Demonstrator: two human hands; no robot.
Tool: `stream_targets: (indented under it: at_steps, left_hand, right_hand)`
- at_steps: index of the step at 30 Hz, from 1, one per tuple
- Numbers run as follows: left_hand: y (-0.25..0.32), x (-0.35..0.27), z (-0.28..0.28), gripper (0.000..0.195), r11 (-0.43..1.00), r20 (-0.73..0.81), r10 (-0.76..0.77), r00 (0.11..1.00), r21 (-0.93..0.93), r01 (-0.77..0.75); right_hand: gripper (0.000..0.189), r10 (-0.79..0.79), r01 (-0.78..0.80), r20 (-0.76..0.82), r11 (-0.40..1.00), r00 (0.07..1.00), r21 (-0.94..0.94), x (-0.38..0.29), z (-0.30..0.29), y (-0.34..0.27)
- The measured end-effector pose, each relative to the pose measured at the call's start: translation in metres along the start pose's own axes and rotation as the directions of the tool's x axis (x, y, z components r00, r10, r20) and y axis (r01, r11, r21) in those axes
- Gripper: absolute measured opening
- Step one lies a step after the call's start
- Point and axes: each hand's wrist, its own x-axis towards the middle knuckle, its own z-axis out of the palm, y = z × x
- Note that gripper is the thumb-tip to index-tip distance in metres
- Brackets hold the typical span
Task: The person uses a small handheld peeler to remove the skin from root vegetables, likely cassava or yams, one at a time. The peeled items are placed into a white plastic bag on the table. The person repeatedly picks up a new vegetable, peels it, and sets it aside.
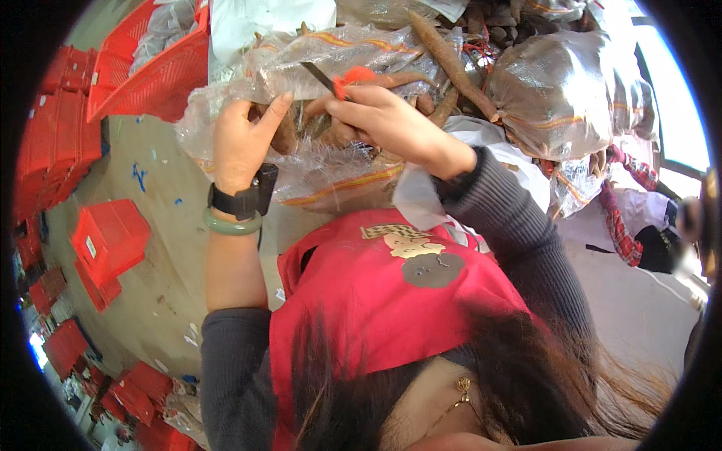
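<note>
My left hand (243, 135) grips the edge of a clear woven plastic sack (338, 175) with yellow and red stripes, its thumb pointing up. Inside the opened sack lie brown elongated roots (285, 135). My right hand (389, 121) holds a small knife (320, 76) with a dark blade and a red-orange part near the grip, the blade pointing up and left. The fingers of that hand are over the roots, and whether they also touch one is hard to tell. A long root (451, 62) lies slanted on the sacks just beyond my right hand.
A tied, filled plastic sack (550, 90) stands at the right. Red plastic crates (152, 79) are at the upper left, with more stacked along the left side and a red crate (110, 239) on the floor. Another person (637, 225) in red plaid sleeves and gloves is at the far right.
</note>
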Motion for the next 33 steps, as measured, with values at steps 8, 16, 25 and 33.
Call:
stream_targets:
  at_steps: [8,16,25,33]
  left_hand:
    - [0.005,-0.026,0.011,0.032,0.996,-0.005,0.079,0.997,0.031,-0.079]
    - [0.05,-0.046,0.049,0.067,0.953,0.246,0.292,0.924,0.006,-0.303]
    - [0.04,-0.056,0.046,0.041,0.93,0.272,0.315,0.909,0.104,-0.353]
    - [0.065,-0.059,0.054,0.039,0.903,0.331,0.404,0.853,0.003,-0.429]
  right_hand:
    - [0.023,0.064,-0.071,0.032,0.824,0.997,0.562,0.029,0.023,0.028]
    - [0.009,-0.029,0.235,-0.31,0.719,0.95,0.654,-0.001,-0.008,0.004]
    - [0.036,-0.069,0.067,-0.421,0.998,0.904,-0.02,-0.041,-0.018,0.024]
    - [0.029,-0.598,0.428,-0.388,0.788,0.701,-0.442,-0.06,0.006,0.044]
